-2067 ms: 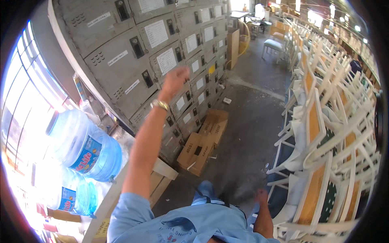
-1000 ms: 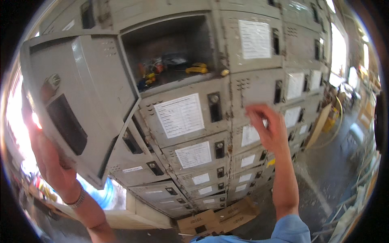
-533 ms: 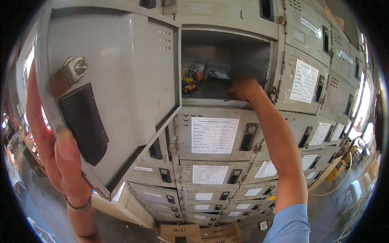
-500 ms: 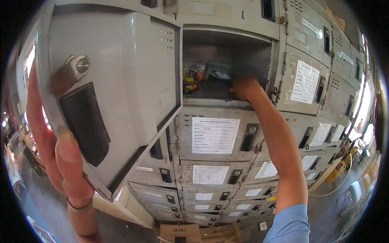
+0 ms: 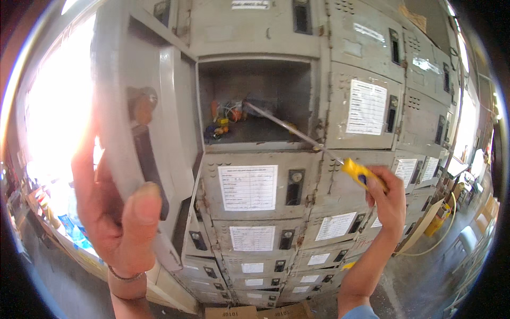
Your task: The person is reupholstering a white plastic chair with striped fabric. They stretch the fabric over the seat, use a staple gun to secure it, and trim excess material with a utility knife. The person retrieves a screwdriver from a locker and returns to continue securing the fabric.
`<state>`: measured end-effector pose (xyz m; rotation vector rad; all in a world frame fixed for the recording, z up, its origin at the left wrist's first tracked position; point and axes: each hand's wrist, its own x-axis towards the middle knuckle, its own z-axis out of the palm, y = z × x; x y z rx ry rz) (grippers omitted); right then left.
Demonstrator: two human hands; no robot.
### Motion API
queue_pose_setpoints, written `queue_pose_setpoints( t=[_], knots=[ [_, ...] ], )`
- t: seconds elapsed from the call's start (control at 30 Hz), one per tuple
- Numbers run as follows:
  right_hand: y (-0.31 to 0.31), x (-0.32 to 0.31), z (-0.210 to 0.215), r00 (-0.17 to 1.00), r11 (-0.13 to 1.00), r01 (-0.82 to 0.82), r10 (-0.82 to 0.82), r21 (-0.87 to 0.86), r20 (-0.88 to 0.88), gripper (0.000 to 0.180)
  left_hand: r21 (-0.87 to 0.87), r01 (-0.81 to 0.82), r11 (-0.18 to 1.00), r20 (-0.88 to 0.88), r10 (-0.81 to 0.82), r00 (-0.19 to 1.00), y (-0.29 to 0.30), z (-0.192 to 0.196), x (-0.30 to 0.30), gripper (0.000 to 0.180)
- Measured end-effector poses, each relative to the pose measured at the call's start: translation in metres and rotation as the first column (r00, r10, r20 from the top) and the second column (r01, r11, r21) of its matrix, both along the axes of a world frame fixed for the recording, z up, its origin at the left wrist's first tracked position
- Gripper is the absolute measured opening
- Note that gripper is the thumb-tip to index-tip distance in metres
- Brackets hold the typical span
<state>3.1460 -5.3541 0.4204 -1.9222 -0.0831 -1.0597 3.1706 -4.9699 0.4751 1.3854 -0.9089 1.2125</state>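
At the left, my left hand point(image 5: 119, 223) grips the free edge of an open grey locker door point(image 5: 179, 106), thumb on its inner face. My right hand point(image 5: 387, 194), in front of the lockers at the right, is closed around a screwdriver point(image 5: 353, 169). This has a yellow handle and a long metal shaft pointing up and left toward the open locker compartment point(image 5: 255, 148). Inside the compartment lie a yellow item point(image 5: 223, 123), some orange pieces and a coil of pale wire, too small to make out well.
Rows of shut grey lockers with black latch plates surround the compartment, several bearing paper sheets point(image 5: 247, 187). Cardboard boxes point(image 5: 231, 312) stand on the floor below. A bright window point(image 5: 61, 111) is at the left. At the right, a yellow object point(image 5: 436, 219) stands near a hose.
My right hand has come out of the compartment with the screwdriver and moved right and down. The door has swung somewhat closer to the compartment with my left hand on it, and the view has shifted.
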Motion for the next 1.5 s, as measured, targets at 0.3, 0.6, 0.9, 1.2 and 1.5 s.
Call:
queue_pose_setpoints(
  t=[0.3, 0.6, 0.9, 1.2, 1.5],
  knots=[
    [-0.073, -0.064, -0.107, 0.957, 0.910, -0.291, 0.271, 0.295, 0.107, 0.043, 0.200, 0.053, 0.978, 0.235, -0.101, 0.967, -0.097, 0.004, 0.029, 0.069],
    [-0.081, -0.113, -0.157, 0.963, 0.856, -0.266, 0.255, 0.443, 0.085, 0.042, 0.204, -0.059, 0.977, 0.272, 0.001, 0.962, -0.142, 0.003, 0.048, 0.065],
    [-0.061, -0.108, -0.190, 0.935, 0.772, -0.352, 0.310, 0.529, 0.170, 0.042, 0.256, -0.144, 0.956, 0.248, 0.079, 0.966, -0.146, 0.003, 0.055, 0.070],
    [-0.038, -0.131, -0.250, 0.979, 0.649, -0.193, 0.178, 0.736, 0.100, 0.035, 0.250, -0.324, 0.912, 0.326, 0.236, 0.915, -0.186, 0.004, 0.085, 0.073],
    [0.047, -0.161, -0.349, 0.905, 0.384, 0.237, 0.247, 0.892, -0.346, 0.057, 0.372, -0.092, 0.924, 0.139, 0.042, 0.989, -0.171, -0.055, 0.119, 0.078]
  ],
)
